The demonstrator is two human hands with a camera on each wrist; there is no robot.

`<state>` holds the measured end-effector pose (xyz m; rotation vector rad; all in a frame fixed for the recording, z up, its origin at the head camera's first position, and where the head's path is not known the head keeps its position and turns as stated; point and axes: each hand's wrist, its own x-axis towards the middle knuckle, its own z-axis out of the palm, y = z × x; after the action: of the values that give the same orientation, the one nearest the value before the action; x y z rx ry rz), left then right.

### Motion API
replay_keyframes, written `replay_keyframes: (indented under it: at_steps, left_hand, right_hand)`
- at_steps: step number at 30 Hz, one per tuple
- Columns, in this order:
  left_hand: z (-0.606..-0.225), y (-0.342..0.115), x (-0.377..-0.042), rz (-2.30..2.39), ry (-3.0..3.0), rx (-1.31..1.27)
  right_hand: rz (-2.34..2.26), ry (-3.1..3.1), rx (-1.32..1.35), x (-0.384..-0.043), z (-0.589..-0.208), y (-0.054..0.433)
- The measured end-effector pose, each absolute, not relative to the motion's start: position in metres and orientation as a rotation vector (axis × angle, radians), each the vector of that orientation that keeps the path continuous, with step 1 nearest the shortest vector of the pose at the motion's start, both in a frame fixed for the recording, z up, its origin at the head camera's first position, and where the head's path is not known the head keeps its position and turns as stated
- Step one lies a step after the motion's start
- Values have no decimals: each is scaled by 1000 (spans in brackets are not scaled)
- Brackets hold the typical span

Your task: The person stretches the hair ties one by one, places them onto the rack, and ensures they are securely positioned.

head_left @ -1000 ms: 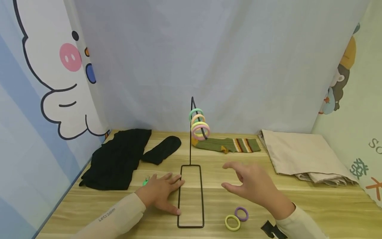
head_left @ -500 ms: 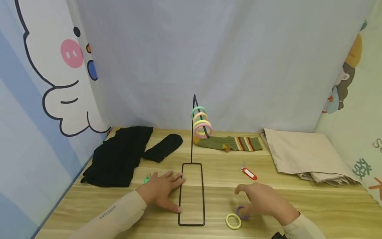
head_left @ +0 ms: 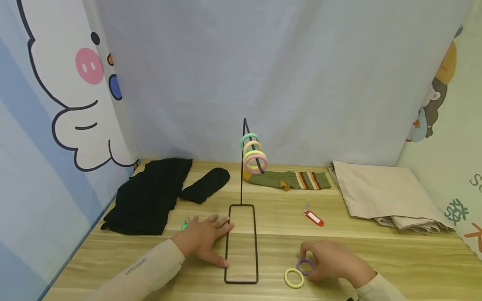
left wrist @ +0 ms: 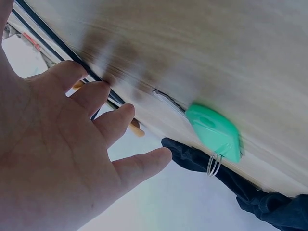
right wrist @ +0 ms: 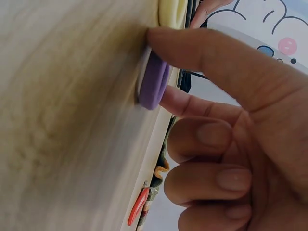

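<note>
Right hand (head_left: pixel 335 261): thumb and forefinger pinch purple ring (right wrist: pixel 154 82) from opposite sides; remaining three fingers curled toward palm. Ring lies low, flat or nearly so, at the surface of the desk (head_left: pixel 203 288); whether any part is lifted, cannot tell. Yellow-green ring (head_left: pixel 285 278) lies just beside it, to the left and slightly nearer the wearer.

Left hand (head_left: pixel 206 240): holds nothing. Fingers spread, palm down, tips at the left bar of a black wire stand (head_left: pixel 242 184); thumb tip at the same bar, nearer the wearer. Green key tag (left wrist: pixel 214 132) with a metal split ring close by, beyond the little finger.

Stand: rectangular base flat on desk, upright at far end, arm sloping back toward wearer. On the arm, far to near: green ring (head_left: pixel 249 135), orange ring (head_left: pixel 252 142), pale yellow ring (head_left: pixel 254 152), pink ring (head_left: pixel 244 164).

Farther out: red key tag (head_left: pixel 314 218), beyond the right hand. Green striped sock (head_left: pixel 271 179) behind the stand; black sock (head_left: pixel 206 185) and black cloth (head_left: pixel 148 200) to the left; folded beige cloth (head_left: pixel 384 190) far right. Pale curtain (head_left: pixel 301 83) at back.
</note>
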<state>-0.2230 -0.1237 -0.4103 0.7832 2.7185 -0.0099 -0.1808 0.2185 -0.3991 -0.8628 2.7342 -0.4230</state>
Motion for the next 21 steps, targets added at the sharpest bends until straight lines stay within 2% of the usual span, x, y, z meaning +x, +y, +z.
replay_keyframes:
  at_steps: [10, 21]
  left_hand:
    - [-411, -124, -223, 4, 2712, 787]
    - [-410, -124, -222, 9, 2710, 782]
  right_hand:
    - [-455, 2773, -901, -185, -395, 209]
    - [-424, 2828, -1053, -170, -360, 173]
